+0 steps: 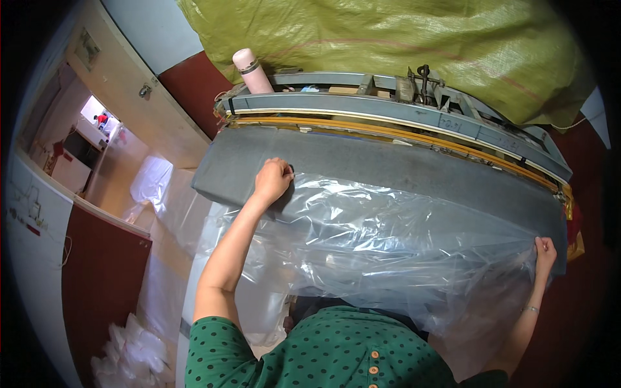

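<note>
A wide sheet of clear plastic film [388, 258] lies over the front of a long grey padded work surface [362, 155] and hangs down toward my body. My left hand [273, 180] is closed at the film's upper left corner, its fingers pinched together above the grey surface. Far to the right, my right hand [545, 251] grips the film's right corner near the end of the surface. Between both hands the film's upper edge is stretched, with shiny wrinkles below it.
Behind the surface runs a grey metal machine frame [388, 111] with orange strips and a clamp [424, 84]. A pink bottle [253, 72] stands on its left. Yellow-green woven sheeting [414, 45] hangs behind. Bundled clear plastic [132, 352] lies at lower left, near an open door [139, 84].
</note>
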{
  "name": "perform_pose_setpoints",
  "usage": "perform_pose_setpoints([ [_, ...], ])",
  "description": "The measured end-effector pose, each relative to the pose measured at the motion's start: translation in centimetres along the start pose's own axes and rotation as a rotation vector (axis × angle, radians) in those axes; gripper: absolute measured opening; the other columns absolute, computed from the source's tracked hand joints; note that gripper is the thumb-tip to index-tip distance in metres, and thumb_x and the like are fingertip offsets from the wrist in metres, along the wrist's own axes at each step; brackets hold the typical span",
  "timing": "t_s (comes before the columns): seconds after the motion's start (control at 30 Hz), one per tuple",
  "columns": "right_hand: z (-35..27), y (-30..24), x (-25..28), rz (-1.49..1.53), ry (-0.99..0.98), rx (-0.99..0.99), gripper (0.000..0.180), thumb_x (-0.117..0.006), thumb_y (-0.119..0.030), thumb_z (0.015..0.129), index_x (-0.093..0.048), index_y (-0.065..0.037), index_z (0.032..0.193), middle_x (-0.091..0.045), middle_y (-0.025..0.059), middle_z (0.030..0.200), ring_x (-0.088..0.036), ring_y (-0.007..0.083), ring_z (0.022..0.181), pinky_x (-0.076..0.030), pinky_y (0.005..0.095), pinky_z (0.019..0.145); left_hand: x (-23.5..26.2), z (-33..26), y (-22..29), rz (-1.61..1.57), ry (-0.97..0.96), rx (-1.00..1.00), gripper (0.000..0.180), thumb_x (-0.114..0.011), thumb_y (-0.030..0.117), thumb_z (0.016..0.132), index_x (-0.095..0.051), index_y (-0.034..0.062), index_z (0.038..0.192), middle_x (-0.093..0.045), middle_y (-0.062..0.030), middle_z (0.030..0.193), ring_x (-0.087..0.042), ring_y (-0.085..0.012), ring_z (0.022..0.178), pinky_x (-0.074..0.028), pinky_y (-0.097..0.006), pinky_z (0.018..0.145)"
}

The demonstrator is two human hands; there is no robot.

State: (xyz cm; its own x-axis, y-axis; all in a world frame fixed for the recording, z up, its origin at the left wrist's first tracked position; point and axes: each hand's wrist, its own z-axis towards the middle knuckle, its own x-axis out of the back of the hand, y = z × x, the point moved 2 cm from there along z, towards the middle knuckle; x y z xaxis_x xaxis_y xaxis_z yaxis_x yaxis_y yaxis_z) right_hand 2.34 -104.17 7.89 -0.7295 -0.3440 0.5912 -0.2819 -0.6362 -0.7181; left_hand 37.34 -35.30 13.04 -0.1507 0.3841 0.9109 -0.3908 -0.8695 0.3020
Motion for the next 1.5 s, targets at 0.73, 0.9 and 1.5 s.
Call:
perform_pose_setpoints([
  [0.73, 6.5, -3.7, -8.1, 0.161, 0.217, -0.006, 0.016, -0.061, -0.020, 0.084, -0.060, -0.004, 0.080, -0.053, -0.0025, 0.066, -0.046, 0.0054, 0.060, -0.038, 0.0207, 0.055, -1.7, 4.5, -2.7, -0.813, 0.305, 0.211, 0.010, -0.051, 0.010, 0.086, -0.054, 0.0024, 0.081, -0.054, -0.0016, 0.070, -0.047, -0.0102, 0.060, -0.040, -0.025, 0.057],
  [0.9, 9.5, -4.8, -13.5, 0.279, 0.271, 0.073, 0.015, -0.059, -0.018, 0.085, -0.056, -0.003, 0.084, -0.052, -0.0009, 0.066, -0.046, 0.0065, 0.061, -0.038, 0.0221, 0.056, -5.9, 8.1, -5.8, -0.793, 0.530, 0.314, 0.016, -0.046, 0.014, 0.090, -0.048, 0.0033, 0.079, -0.046, 0.0003, 0.064, -0.040, -0.0076, 0.057, -0.037, -0.025, 0.053],
  [1.5, 12.4, -4.4, -15.0, 0.313, 0.403, 0.045, 0.016, -0.062, -0.009, 0.081, -0.048, -0.004, 0.074, -0.054, 0.0016, 0.061, -0.046, 0.0065, 0.051, -0.037, 0.0210, 0.048, -7.2, 13.4, -2.9, -0.639, 0.795, 0.303, 0.016, -0.060, 0.012, 0.080, -0.046, 0.0039, 0.081, -0.047, 0.0002, 0.061, -0.041, -0.0076, 0.056, -0.038, -0.024, 0.052],
])
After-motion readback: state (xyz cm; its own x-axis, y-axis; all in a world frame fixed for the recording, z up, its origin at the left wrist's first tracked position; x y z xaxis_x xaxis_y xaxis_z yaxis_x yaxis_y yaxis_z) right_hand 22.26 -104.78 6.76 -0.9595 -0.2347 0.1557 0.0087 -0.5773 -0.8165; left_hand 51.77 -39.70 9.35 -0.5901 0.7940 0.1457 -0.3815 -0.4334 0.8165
